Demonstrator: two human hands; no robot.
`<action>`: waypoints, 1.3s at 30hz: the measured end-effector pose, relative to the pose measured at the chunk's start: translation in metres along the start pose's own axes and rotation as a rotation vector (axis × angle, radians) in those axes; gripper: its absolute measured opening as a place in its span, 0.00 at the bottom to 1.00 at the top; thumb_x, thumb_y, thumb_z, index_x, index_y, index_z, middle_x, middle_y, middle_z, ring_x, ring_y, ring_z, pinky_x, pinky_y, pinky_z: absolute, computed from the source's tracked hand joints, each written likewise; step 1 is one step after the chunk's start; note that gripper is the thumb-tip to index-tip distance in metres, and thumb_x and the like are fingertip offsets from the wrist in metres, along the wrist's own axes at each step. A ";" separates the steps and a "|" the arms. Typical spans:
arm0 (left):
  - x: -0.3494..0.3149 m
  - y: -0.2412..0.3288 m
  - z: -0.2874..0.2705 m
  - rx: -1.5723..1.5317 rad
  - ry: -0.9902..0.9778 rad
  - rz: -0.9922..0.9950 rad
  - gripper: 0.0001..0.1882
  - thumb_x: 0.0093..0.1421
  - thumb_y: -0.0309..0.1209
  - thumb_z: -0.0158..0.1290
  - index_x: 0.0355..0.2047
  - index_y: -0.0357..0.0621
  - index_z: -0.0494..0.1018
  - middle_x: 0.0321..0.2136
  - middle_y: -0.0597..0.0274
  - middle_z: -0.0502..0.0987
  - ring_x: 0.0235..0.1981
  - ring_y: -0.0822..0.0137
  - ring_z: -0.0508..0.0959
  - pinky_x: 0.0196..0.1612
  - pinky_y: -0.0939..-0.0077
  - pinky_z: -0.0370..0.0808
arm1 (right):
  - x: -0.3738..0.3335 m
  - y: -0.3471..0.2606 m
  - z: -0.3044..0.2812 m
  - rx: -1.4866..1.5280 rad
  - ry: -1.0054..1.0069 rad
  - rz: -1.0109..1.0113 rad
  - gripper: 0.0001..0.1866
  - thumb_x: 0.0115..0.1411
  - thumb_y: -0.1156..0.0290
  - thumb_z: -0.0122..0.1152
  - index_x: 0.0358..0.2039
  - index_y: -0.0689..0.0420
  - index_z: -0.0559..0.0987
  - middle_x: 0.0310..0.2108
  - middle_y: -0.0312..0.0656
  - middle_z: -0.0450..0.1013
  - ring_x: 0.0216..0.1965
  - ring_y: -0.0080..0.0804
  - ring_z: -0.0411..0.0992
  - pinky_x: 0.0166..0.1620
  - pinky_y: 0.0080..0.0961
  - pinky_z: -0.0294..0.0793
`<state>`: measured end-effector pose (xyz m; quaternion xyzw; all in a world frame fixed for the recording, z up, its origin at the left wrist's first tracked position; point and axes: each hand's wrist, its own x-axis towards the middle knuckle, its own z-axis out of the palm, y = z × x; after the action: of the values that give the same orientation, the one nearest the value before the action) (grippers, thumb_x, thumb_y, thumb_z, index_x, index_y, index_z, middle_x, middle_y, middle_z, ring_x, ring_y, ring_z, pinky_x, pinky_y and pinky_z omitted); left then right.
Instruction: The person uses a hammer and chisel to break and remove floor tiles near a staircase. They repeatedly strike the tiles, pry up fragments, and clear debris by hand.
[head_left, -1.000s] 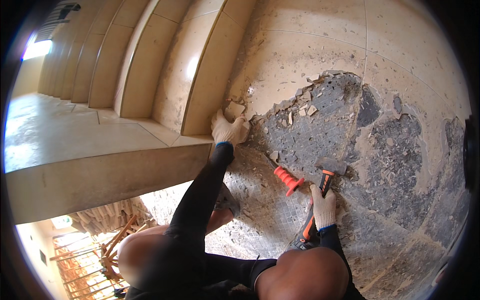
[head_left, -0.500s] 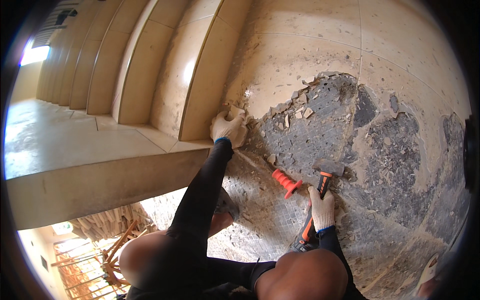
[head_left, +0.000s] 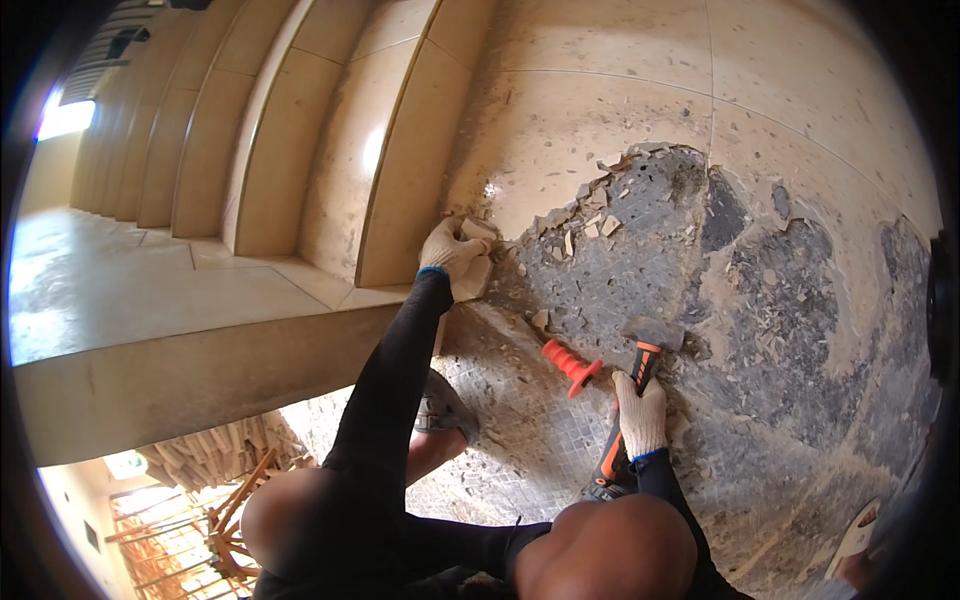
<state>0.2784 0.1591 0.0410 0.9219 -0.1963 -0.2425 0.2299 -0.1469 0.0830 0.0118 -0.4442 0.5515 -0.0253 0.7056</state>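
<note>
My left hand, in a pale knit glove, is at the foot of the lowest stair riser. Its fingers are bent round a broken piece of tile, partly hidden by the glove. My right hand, gloved alike, is wrapped round the black and orange handle of a hammer. The steel head rests on the rough grey floor, pointing away from me. Between my hands lies a red ribbed hand-guard grip, probably of a chisel; no blade can be made out.
Beige stairs rise at the left beside a raised ledge. Ahead, beige floor tiles end at a jagged broken edge. Loose tile shards litter the exposed grey bed. Stacked wooden pieces are at the lower left.
My left hand has shifted slightly left, and more of the tile piece shows beneath it. My right hand stays on the hammer, which lies where it was.
</note>
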 end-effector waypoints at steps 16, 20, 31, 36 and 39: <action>-0.161 0.093 0.042 -0.804 -0.132 -0.009 0.21 0.60 0.14 0.65 0.53 0.31 0.77 0.49 0.54 0.87 0.46 0.67 0.86 0.49 0.70 0.85 | -0.035 -0.085 -0.019 -0.645 0.394 -0.654 0.36 0.56 0.60 0.83 0.62 0.60 0.78 0.57 0.53 0.76 0.64 0.55 0.72 0.64 0.49 0.75; -0.209 0.129 0.055 -0.917 -0.441 -0.173 0.22 0.61 0.20 0.67 0.55 0.34 0.76 0.48 0.59 0.86 0.45 0.70 0.85 0.49 0.73 0.84 | -0.025 -0.113 -0.017 0.078 -0.252 -0.328 0.32 0.65 0.65 0.76 0.66 0.62 0.76 0.58 0.49 0.79 0.56 0.39 0.80 0.60 0.39 0.79; -0.221 0.110 0.029 -0.682 -0.657 0.081 0.38 0.61 0.29 0.70 0.70 0.33 0.71 0.54 0.56 0.83 0.53 0.69 0.82 0.57 0.68 0.82 | -0.014 -0.102 -0.013 0.135 -0.338 -0.148 0.21 0.71 0.62 0.68 0.58 0.61 0.85 0.46 0.39 0.84 0.45 0.26 0.80 0.48 0.24 0.79; -0.162 0.068 0.018 -0.140 -0.003 -0.125 0.38 0.62 0.45 0.69 0.67 0.35 0.75 0.60 0.45 0.80 0.61 0.57 0.81 0.64 0.63 0.76 | -0.014 -0.101 -0.014 0.030 -0.193 -0.083 0.14 0.71 0.63 0.67 0.49 0.60 0.87 0.35 0.33 0.80 0.33 0.20 0.73 0.38 0.22 0.74; -0.131 0.048 0.035 0.202 0.217 -0.251 0.47 0.53 0.59 0.71 0.63 0.35 0.78 0.57 0.37 0.81 0.59 0.44 0.82 0.64 0.55 0.77 | -0.016 -0.100 -0.015 0.164 -0.234 -0.161 0.13 0.70 0.64 0.67 0.45 0.61 0.86 0.30 0.31 0.77 0.30 0.17 0.68 0.35 0.22 0.71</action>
<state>0.1416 0.1703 0.0857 0.9782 -0.0772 -0.1475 0.1238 -0.1197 0.0219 0.0898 -0.4276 0.4242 -0.0746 0.7948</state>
